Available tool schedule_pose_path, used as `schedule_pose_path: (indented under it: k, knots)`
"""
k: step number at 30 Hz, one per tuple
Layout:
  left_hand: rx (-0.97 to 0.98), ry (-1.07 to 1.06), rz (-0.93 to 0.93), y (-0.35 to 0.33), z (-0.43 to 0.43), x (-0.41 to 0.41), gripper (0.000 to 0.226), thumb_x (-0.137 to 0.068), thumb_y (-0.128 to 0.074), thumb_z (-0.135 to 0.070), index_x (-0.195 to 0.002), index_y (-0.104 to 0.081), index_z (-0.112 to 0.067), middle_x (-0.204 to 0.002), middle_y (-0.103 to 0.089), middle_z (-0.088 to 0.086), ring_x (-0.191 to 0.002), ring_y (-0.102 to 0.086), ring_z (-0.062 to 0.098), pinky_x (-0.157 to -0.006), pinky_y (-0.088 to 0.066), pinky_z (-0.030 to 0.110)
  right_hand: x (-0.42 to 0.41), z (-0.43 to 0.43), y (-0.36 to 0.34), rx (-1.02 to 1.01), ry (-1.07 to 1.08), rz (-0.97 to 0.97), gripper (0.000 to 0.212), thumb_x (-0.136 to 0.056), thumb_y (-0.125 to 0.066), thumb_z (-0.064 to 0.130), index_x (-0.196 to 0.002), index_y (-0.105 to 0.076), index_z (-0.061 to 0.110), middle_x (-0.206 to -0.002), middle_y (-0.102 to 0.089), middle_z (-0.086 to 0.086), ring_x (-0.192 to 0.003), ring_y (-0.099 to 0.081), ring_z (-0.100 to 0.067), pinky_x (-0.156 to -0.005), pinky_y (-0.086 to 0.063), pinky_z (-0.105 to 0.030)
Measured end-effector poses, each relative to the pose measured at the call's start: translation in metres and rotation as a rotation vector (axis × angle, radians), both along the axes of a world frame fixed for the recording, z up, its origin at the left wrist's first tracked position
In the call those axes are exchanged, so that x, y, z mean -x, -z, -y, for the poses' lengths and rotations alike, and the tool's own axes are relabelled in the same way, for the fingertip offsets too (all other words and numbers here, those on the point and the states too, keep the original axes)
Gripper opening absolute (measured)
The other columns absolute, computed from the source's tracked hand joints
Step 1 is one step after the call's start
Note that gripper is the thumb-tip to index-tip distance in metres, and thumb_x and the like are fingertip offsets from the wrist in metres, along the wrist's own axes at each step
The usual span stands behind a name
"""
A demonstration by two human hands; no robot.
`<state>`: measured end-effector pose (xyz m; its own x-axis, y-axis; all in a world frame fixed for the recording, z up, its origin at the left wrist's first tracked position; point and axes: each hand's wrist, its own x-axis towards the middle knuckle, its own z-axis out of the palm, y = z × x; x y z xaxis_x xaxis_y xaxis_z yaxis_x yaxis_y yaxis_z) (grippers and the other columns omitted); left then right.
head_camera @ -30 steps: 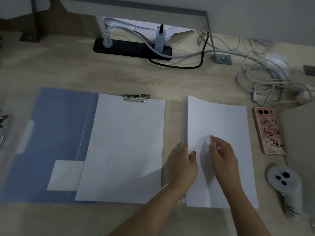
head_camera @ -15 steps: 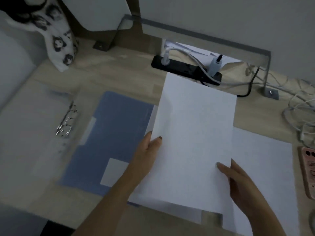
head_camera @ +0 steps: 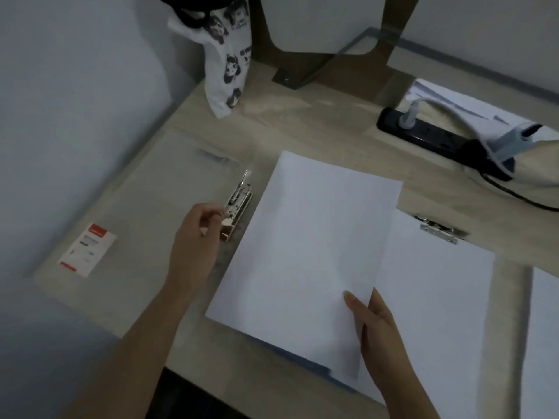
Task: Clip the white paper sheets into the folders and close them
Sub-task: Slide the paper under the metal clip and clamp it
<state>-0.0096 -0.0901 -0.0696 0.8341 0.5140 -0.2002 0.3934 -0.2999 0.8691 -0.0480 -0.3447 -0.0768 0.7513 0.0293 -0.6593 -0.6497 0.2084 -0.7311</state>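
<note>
here, my left hand [head_camera: 198, 237] reaches to the metal clip [head_camera: 237, 204] of a clear folder [head_camera: 157, 207] lying open on the left of the wooden desk [head_camera: 317, 122]. my fingertips [head_camera: 218, 212] are drawn together at the near end of the clip, touching it; whether they pinch its lever i cannot tell. my right hand [head_camera: 376, 325] holds a white sheet [head_camera: 305, 255] at its near right corner, thumb on top, fingers under it, clamped on the paper. the sheet lies just right of the clip, its left edge close beside it, and covers part of a blue folder [head_camera: 320, 365], of which only a thin strip shows at the near edge. farther right, a second sheet [head_camera: 435, 297] sits under another clip [head_camera: 440, 229] at its far edge. a third white sheet [head_camera: 544, 328] shows at the right border. a red and white label [head_camera: 87, 250] sits on the clear folder's left half. at the far side stand a printed bag [head_camera: 225, 55] and a black power strip [head_camera: 435, 137] with plugs in it.
</note>
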Motion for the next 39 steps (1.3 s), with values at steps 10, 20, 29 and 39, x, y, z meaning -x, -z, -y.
schedule_pose_path:
  k: [10, 20, 29, 39]
  knots:
    - [0.21, 0.167, -0.182, 0.016, -0.048, -0.036, 0.032, -0.094, -0.04, -0.007, -0.121, -0.057, -0.013, -0.113, -0.056, 0.001, -0.111, -0.052, 0.016, -0.105, -0.039, 0.037, -0.008, -0.035, 0.02, 0.086, 0.034, -0.007, 0.034, -0.089, -0.055, 0.013, -0.122, -0.057, 0.02, -0.116, -0.068, 0.004, -0.105, -0.064, -0.016, -0.092, -0.051, -0.031]
    - [0.289, 0.319, -0.233, 0.009, -0.039, -0.056, 0.032, -0.092, -0.037, -0.01, -0.099, -0.062, -0.028, -0.085, -0.059, 0.005, -0.079, -0.05, 0.019, -0.07, -0.04, 0.029, -0.003, -0.046, 0.028, 0.138, 0.0, -0.005, 0.036, -0.09, -0.054, 0.017, -0.126, -0.054, 0.022, -0.124, -0.063, -0.004, -0.112, -0.059, -0.027, -0.102, -0.043, -0.05]
    - [0.418, 0.343, -0.172, 0.003, -0.039, -0.055, 0.033, -0.093, -0.034, -0.004, -0.075, -0.057, -0.02, -0.067, -0.053, -0.002, -0.054, -0.049, 0.003, -0.048, -0.038, 0.011, 0.003, -0.049, 0.03, 0.128, 0.005, 0.005, 0.033, -0.091, -0.053, 0.017, -0.123, -0.054, 0.024, -0.115, -0.065, 0.003, -0.104, -0.061, -0.019, -0.088, -0.051, -0.036]
    - [0.417, 0.367, -0.274, -0.002, -0.037, -0.07, 0.022, -0.095, -0.038, -0.023, -0.076, -0.049, -0.025, -0.079, -0.049, -0.002, -0.073, -0.047, 0.015, -0.068, -0.04, 0.022, 0.001, -0.051, 0.03, 0.115, 0.004, -0.009, 0.024, -0.091, -0.051, 0.014, -0.109, -0.056, 0.03, -0.107, -0.066, 0.006, -0.097, -0.062, -0.016, -0.07, -0.056, -0.024]
